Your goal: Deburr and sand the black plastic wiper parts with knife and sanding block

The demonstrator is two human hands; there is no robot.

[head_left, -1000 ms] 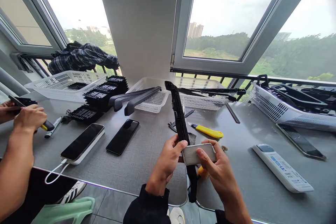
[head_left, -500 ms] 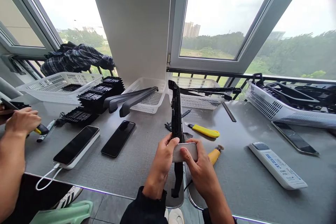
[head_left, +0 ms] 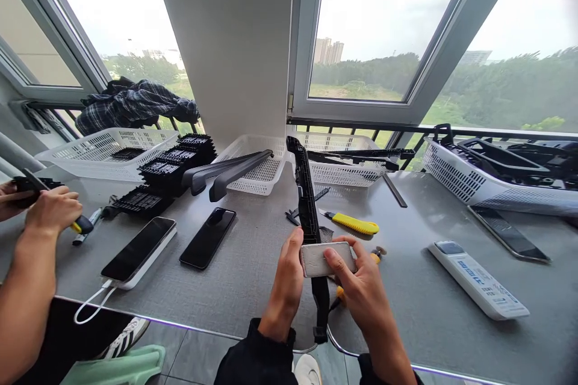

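Observation:
A long, narrow black plastic trim piece stands out in front of me, its lower end hanging by the table's front edge. My left hand is closed around its middle, most of the fingers hidden behind it. In my right hand is a pale grey rectangular block, thumb on its face, lying across the trim piece. The block's left end meets my left hand. Behind my right hand a yellow tool is mostly hidden. Just beyond lies a yellow utility knife, blade out.
Two phones lie left, one cabled on a white block. A white handheld device and another phone lie right. White baskets line the back. At far left, a co-worker's hand grips a yellow-black tool.
The block has turned its broad face more toward me, and my hands have shifted slightly right. The trim piece's lower end has swung right. The co-worker's hand has moved slightly right.

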